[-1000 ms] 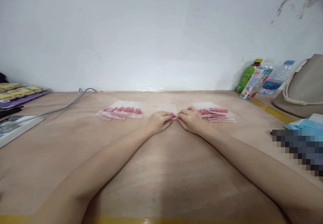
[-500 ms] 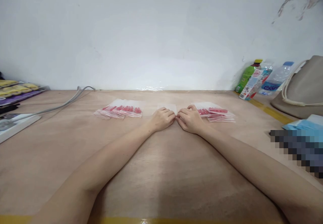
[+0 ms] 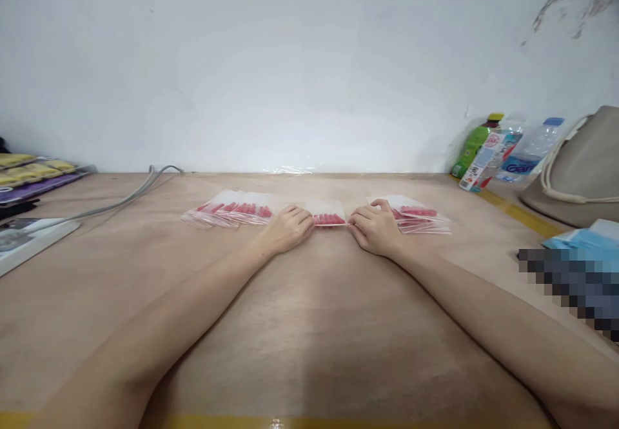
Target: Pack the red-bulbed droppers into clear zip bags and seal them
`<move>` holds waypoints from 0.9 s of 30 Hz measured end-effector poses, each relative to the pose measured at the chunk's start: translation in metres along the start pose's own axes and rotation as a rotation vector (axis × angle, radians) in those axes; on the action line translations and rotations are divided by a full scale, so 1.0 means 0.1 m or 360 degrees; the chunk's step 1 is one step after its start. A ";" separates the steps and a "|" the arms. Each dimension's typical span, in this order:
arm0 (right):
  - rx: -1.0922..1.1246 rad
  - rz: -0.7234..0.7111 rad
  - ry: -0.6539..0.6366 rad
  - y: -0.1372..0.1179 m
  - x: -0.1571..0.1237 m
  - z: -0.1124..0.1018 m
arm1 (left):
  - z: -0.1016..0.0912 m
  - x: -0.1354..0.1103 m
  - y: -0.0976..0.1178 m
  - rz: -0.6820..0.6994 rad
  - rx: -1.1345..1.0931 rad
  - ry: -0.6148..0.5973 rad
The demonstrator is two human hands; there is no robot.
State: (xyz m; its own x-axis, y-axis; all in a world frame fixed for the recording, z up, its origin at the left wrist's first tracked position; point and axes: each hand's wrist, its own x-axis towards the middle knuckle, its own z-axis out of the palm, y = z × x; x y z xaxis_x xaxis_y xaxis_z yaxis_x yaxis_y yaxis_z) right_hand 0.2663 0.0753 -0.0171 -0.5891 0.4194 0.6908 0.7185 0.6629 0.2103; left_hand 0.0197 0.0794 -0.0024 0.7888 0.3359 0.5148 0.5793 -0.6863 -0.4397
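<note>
A small clear zip bag with red pieces inside [image 3: 329, 215] lies flat on the wooden table [image 3: 309, 326] between my hands. My left hand [image 3: 286, 228] pinches its left end with closed fingers. My right hand [image 3: 374, 228] pinches its right end the same way. A fanned pile of like bags [image 3: 232, 211] lies to the left of my left hand. Another pile of bags [image 3: 418, 217] lies just behind and to the right of my right hand.
A grey cable [image 3: 120, 198] runs along the back left. Trays with yellow items [image 3: 29, 169] and a white board [image 3: 29, 239] sit at the far left. Bottles [image 3: 488, 151], a beige bag [image 3: 580, 171] and a blue packet [image 3: 587, 239] stand at the right.
My hands were together at the bag's middle; they have slid apart to its two ends, and the bag's row of red pieces now shows between them.
</note>
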 end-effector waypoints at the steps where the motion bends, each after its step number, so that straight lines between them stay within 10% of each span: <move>1: -0.0002 -0.0002 -0.0002 0.00 -0.01 0.00 | 0.00 -0.01 0.00 -0.0010 -0.0002 -0.0013; 20: -0.0151 -0.0203 -0.0094 -0.01 0.05 -0.04 | -0.01 -0.07 0.00 -0.0178 -0.0214 -0.0078; 27: -0.0501 -0.0094 -0.0041 0.20 -0.09 -0.23 | -0.14 -0.27 -0.09 -0.0861 0.0224 -0.0087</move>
State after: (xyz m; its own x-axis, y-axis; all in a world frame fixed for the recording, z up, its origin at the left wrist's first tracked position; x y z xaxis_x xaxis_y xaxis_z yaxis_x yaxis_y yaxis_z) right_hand 0.2942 0.0707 -0.0032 -0.6392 0.4043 0.6542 0.7597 0.4638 0.4558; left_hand -0.0096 0.0677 -0.0016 0.3788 0.6519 0.6569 0.9233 -0.3152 -0.2196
